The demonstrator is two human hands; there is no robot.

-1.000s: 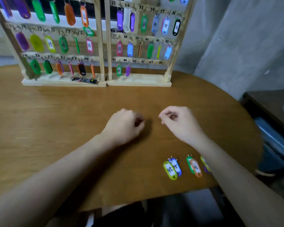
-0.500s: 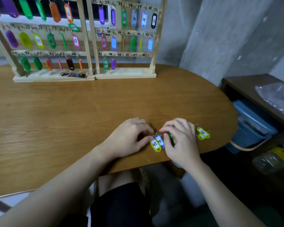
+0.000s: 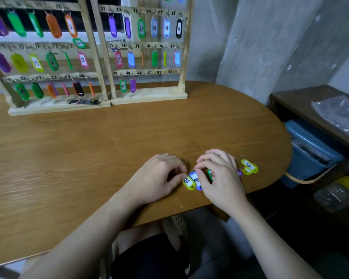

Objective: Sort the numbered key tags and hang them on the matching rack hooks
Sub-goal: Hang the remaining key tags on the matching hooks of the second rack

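Note:
Two wooden racks, the left rack (image 3: 100, 57) and the right rack (image 3: 182, 57), stand at the back of the table with many coloured numbered tags on their hooks. Loose tags lie near the table's front right edge. My left hand (image 3: 157, 178) is curled, its fingertips pinching the ring end of a yellow tag marked 45 (image 3: 188, 182). My right hand (image 3: 220, 178) pinches the top of a blue tag (image 3: 196, 180) beside it and partly covers a green tag (image 3: 210, 175). A pair of yellow tags (image 3: 249, 167) and a mostly hidden purple tag (image 3: 239, 172) lie just right of that hand.
The wooden table (image 3: 89, 148) curves to a rounded edge on the right. A small black packet (image 3: 84, 101) lies on the left rack's base. A dark side shelf (image 3: 302, 99) holds a plastic bag (image 3: 338, 113); a blue bin (image 3: 312, 146) sits below. A concrete wall stands behind.
Both hands came back from the table's middle to the loose tags near the front edge and closed on the yellow and blue tags. Over the last half second they hardly moved.

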